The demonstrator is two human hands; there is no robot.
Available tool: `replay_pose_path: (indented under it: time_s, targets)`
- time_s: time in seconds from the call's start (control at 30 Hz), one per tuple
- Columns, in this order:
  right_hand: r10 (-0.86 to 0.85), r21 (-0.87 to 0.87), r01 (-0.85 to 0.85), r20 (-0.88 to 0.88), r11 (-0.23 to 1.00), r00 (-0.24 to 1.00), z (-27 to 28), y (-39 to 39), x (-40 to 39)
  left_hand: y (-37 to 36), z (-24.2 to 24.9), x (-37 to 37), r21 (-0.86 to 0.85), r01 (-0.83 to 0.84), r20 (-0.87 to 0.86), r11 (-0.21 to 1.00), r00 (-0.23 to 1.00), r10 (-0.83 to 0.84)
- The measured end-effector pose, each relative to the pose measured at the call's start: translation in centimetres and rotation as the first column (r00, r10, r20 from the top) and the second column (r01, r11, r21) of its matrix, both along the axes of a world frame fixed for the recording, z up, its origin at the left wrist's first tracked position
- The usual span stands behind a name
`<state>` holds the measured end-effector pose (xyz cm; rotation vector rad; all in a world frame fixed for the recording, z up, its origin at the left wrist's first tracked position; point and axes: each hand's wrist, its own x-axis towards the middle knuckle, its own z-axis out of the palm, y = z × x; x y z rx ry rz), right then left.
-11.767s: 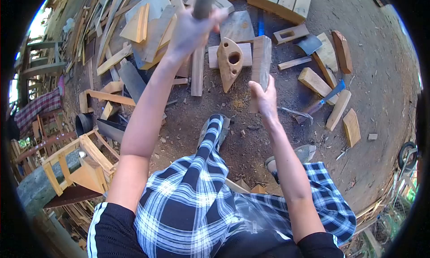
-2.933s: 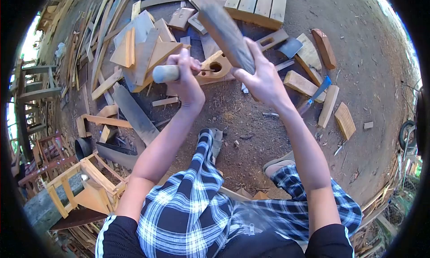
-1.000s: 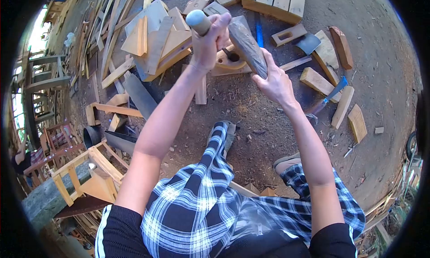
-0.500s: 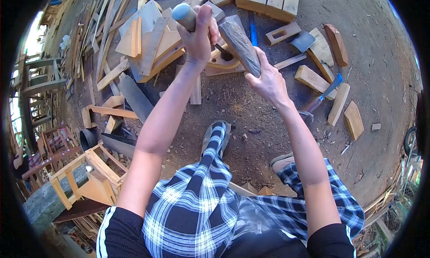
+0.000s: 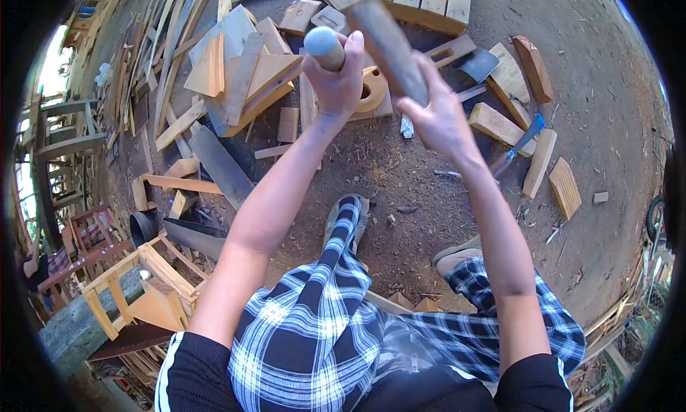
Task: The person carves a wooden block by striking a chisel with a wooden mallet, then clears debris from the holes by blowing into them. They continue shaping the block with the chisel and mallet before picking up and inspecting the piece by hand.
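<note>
Both hands grip tools (chisel, probably mallet).

A round-ended wooden handle is sticking up, tilted, out of the left fist. A long grey weathered wooden billet is slanting up and away, raised in the right hand. Between and beneath them, a pale wooden block with a round hole is lying on the dirt.

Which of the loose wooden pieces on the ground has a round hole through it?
The light wooden piece on the ground just beyond the left hand. The block further right has a rectangular slot; the others look solid.
</note>
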<state>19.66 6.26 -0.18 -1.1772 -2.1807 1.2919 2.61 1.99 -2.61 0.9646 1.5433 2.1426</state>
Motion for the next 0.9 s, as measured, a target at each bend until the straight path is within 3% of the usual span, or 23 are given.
replay_pose_path:
  time_s: [0.07,0.1,0.13,0.17,0.2,0.23,0.27,0.33,0.37,0.4,0.47,0.57,0.6,0.67,0.73,0.8,0.9]
  targets:
    - [0.012,0.078,0.009,-0.257,0.997,0.966,6.2,-0.1,-0.4,0.3,-0.4,-0.5,-0.061,-0.033,-0.064,0.998,0.998,0.029]
    - [0.012,0.078,0.008,-0.259,0.997,0.966,7.8,-0.2,-0.6,0.4,-0.4,-0.3,-0.062,-0.055,-0.15,0.997,0.988,0.046]
    - [0.099,0.213,-0.029,-0.328,0.977,0.94,9.1,-0.1,-0.7,0.7,-0.3,-0.1,-0.056,-0.052,-0.153,0.997,0.987,0.043]
    - [0.192,0.347,-0.053,-0.38,0.936,0.905,10.1,0.1,-0.7,0.8,-0.2,0.3,0.017,-0.04,-0.175,0.999,0.984,0.042]
    - [0.194,0.353,-0.051,-0.38,0.934,0.904,11.0,0.5,-0.6,0.8,-0.1,0.5,0.089,-0.029,-0.195,0.996,0.98,0.046]
    - [0.318,0.463,-0.234,-0.112,0.855,0.941,11.7,1.0,-0.5,0.7,0.6,0.6,0.096,-0.03,-0.195,0.995,0.979,0.049]
    - [0.392,0.506,-0.424,0.174,0.751,0.903,12.0,1.2,-0.2,0.4,1.2,0.5,0.088,-0.018,-0.223,0.996,0.974,0.038]
    - [0.38,0.526,-0.41,0.171,0.745,0.909,11.7,1.2,0.1,0.2,2.3,-0.1,0.08,-0.006,-0.272,0.997,0.962,0.027]
    - [0.31,0.387,-0.263,-0.062,0.884,0.949,10.6,0.9,0.2,-0.3,2.4,-0.6,-0.118,0.06,0.104,0.991,0.993,-0.048]
    - [0.19,0.198,-0.137,-0.279,0.97,0.941,9.3,0.8,0.2,-0.1,2.4,-1.9,0.012,0.185,0.193,0.983,0.964,-0.184]
    - [0.123,0.117,-0.107,-0.142,0.987,0.982,5.7,0.6,0.2,-0.1,3.1,-2.8,-0.042,0.217,0.254,0.975,0.946,-0.2]
    - [0.147,-0.07,-0.133,0.25,0.989,0.957,-0.5,0.4,0.4,-0.7,2.5,-2.9,-0.156,0.36,0.164,0.92,0.928,-0.335]
    - [0.142,-0.071,-0.128,0.265,0.989,0.954,-2.3,-0.1,0.7,-0.9,3.3,-2.4,-0.273,0.339,0.042,0.9,0.939,-0.341]
    - [0.077,-0.141,-0.053,0.175,0.989,0.982,-4.6,-1.6,1.0,-0.7,3.7,-2.7,-0.301,0.378,-0.075,0.875,0.906,-0.417]
    - [0.071,-0.195,-0.039,0.164,0.98,0.984,-5.0,-1.7,0.6,-0.5,3.7,-2.6,-0.323,0.365,-0.06,0.873,0.913,-0.403]
    - [0.042,-0.243,-0.002,0.157,0.97,0.987,-5.0,-1.8,0.5,0.0,4.2,-1.8,-0.076,0.124,0.021,0.989,0.992,-0.123]
    - [0.048,-0.232,-0.028,0.079,0.972,0.996,-5.3,-1.7,0.7,-0.3,4.5,-1.8,0.082,0.076,0.051,0.994,0.995,-0.08]
